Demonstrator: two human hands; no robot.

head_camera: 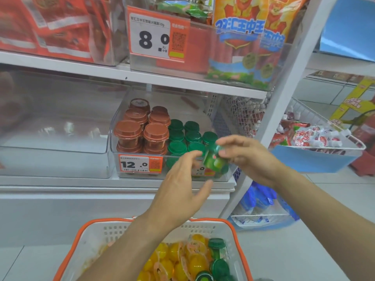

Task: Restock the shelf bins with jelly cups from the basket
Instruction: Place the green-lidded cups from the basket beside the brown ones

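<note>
While the clear shelf bin (172,138) already holds brown-lidded cups (142,128) on its left and rows of green-lidded ones (183,136) on its right, the job looks only partly done — the basket (203,225) below still carries many yellow cups (172,260) and a few green. At the bin's front, the right hand (249,157) pinches a green jelly cup (215,159), tilted; the left hand (182,179) reaches toward it, fingers spread and holding nothing.

Both forearms reach forward; the right hand (245,157) pinches with curled fingers, the left hand (182,185) spread open.
</note>
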